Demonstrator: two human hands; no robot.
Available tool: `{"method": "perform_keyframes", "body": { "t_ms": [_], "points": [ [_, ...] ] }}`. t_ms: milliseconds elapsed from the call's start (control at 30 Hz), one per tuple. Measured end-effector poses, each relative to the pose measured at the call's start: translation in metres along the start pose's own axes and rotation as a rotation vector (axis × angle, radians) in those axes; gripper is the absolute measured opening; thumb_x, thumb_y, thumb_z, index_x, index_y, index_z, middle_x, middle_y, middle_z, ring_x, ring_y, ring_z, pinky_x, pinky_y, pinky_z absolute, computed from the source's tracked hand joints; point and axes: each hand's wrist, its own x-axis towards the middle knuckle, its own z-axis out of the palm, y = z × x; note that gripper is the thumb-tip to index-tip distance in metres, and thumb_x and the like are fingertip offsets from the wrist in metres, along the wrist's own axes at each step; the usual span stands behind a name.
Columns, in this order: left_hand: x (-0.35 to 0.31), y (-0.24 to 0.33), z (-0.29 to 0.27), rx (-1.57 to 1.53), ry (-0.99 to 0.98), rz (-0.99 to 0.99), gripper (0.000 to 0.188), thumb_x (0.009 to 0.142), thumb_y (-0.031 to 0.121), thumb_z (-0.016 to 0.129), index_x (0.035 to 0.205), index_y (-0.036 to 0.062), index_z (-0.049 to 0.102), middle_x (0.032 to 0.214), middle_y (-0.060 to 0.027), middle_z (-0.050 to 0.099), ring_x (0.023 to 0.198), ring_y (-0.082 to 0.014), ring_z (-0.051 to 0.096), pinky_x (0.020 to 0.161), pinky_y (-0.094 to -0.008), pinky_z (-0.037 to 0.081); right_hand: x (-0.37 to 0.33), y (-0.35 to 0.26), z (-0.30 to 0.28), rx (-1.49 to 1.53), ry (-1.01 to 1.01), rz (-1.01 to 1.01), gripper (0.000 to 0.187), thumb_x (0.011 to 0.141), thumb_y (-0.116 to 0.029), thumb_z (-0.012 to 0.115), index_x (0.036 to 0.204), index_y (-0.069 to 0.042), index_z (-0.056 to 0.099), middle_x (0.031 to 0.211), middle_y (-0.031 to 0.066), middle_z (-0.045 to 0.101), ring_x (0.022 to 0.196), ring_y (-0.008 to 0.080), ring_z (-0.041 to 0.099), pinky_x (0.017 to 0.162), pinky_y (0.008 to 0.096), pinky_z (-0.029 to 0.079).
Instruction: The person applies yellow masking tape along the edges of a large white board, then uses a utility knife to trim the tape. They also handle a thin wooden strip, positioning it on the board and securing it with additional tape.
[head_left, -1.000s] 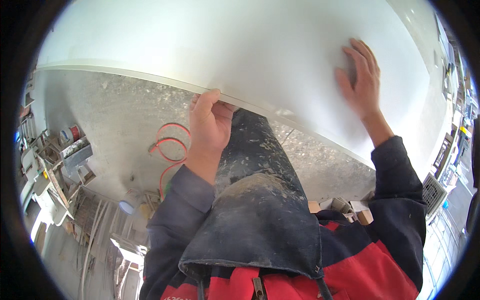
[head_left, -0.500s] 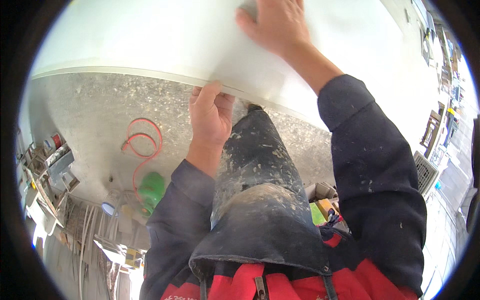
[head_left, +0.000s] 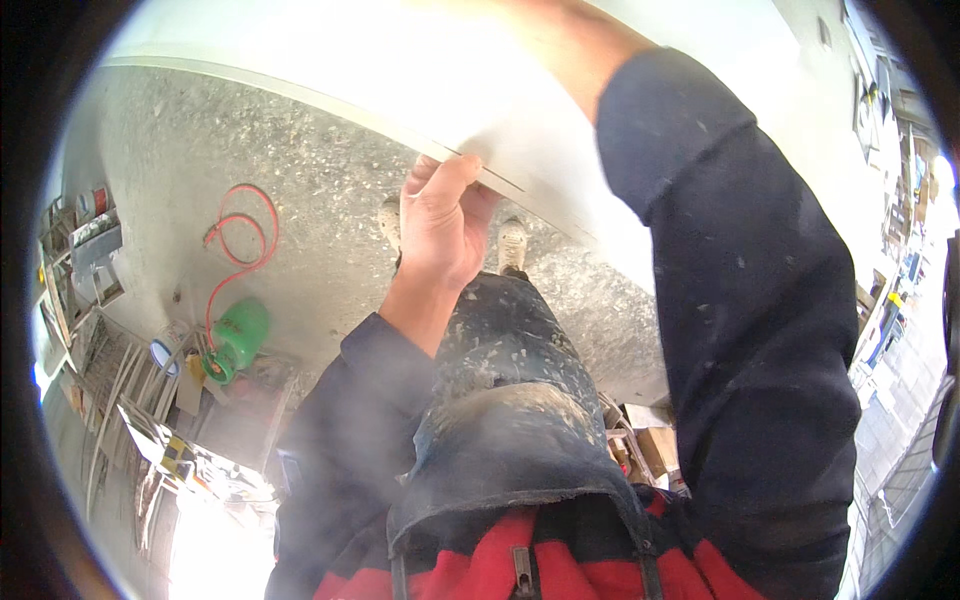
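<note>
- Speckled concrete floor (head_left: 330, 200) all around, dusty, with a coiled red hose (head_left: 240, 235) and a green canister (head_left: 235, 335) off to the person's left, plus a jumble of tools and racks along the left rim.
- Big white panel (head_left: 420, 80) fills the top of the view, held up in front of the person, its lower edge running diagonally above the shoes.
- Left hand (head_left: 440, 225) has its fingers (head_left: 455, 175) curled round that lower edge, thumb on the near face, so it's gripping the board.
- Right arm in a dark sleeve (head_left: 740, 320) reaches up across the panel face; the right hand is blown out by glare at the top, can't tell what its fingers are doing.
- Guessing the sheet is stiff but awkward: wide, smooth-faced, likely to slip or flex, with brittle-looking edges. Best held along the edges, hands well apart.
- Panel's far edges are cut off, so its full extent is unknown.
</note>
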Motion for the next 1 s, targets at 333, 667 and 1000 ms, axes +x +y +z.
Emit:
{"method": "perform_keyframes", "body": {
  "t_ms": [333, 667, 1000],
  "points": [
    [-0.049, -0.119, 0.012, 0.037, 0.084, 0.013, 0.029, 0.099, 0.007, 0.053, 0.123, -0.0067, 0.064, 0.128, -0.0175, 0.068, 0.118, -0.0281, 0.068, 0.105, -0.0455, 0.057, -0.202, 0.055, -0.157, -0.036, -0.121, -0.122, 0.054, 0.087, -0.028, 0.074, 0.131, -0.002, 0.059, 0.145, 0.0218, 0.05, 0.14, 0.0405, 0.044, 0.116, 0.0538, 0.037],
    [-0.079, -0.165, 0.03, -0.016, 0.006, 0.041, 0.027, 0.095, -0.002, 0.062, 0.12, 0.0059, 0.068, 0.123, -0.0081, 0.071, 0.113, -0.0231, 0.069, 0.104, -0.0435, 0.058, -0.207, 0.06, -0.151, 0.032, -0.025, -0.14, 0.052, 0.085, -0.028, 0.075, 0.128, -0.004, 0.061, 0.14, 0.0205, 0.054, 0.137, 0.0394, 0.047, 0.114, 0.0527, 0.038],
    [-0.086, -0.18, 0.039, 0.04, -0.005, 0.028, 0.023, 0.096, -0.002, 0.059, 0.117, 0.005, 0.066, 0.111, -0.0097, 0.072, 0.097, -0.0202, 0.069, 0.08, -0.0401, 0.06, -0.208, 0.062, -0.148, -0.013, -0.049, -0.13, 0.052, 0.086, -0.03, 0.075, 0.129, -0.004, 0.061, 0.144, 0.02, 0.052, 0.14, 0.0393, 0.045, 0.117, 0.0523, 0.036]
  ]
}}
